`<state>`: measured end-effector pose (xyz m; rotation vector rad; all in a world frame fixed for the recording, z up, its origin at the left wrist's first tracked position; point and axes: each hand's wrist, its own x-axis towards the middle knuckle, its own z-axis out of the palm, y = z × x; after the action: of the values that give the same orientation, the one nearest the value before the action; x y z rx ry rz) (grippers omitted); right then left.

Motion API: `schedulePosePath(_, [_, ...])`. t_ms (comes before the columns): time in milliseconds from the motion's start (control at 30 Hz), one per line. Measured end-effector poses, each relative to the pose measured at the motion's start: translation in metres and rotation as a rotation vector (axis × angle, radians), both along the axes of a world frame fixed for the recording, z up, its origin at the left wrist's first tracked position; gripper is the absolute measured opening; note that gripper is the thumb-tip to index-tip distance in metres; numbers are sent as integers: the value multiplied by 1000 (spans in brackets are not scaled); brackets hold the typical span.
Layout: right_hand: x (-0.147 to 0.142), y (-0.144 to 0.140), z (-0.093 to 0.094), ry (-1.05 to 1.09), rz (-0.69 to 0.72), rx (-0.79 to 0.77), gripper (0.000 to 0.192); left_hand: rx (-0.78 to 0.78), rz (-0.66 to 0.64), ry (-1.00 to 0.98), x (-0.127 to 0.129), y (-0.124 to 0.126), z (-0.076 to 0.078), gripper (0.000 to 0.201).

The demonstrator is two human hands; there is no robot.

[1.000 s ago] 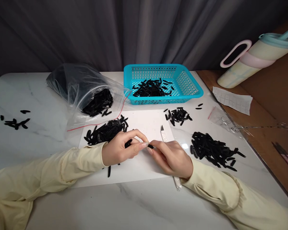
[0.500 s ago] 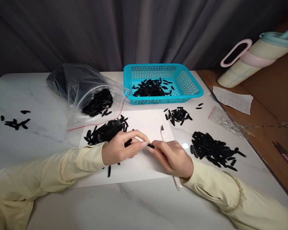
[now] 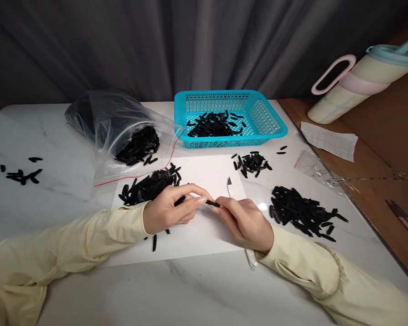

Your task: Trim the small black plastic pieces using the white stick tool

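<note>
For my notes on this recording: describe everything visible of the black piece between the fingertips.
The black piece is small, slender and dark all over. It lies nearly level in view, its right end slightly lower, held at the fingertips of the left hand and the right hand, which partly cover it. It is over the white sheet and looks raised off it. Its material and any finer parts are too small to tell.

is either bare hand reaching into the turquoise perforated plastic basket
No, the left hand and right hand meet at a small black strip over the flat white paper sheet, nearer the camera than the basket.
</note>
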<state>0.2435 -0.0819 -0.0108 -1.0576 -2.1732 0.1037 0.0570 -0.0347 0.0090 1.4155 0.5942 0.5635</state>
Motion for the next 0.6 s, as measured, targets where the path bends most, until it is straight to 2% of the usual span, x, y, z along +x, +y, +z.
schedulePosePath(600, [1, 0, -4, 46, -31, 47, 9, -21, 43, -46, -1, 0, -3, 23])
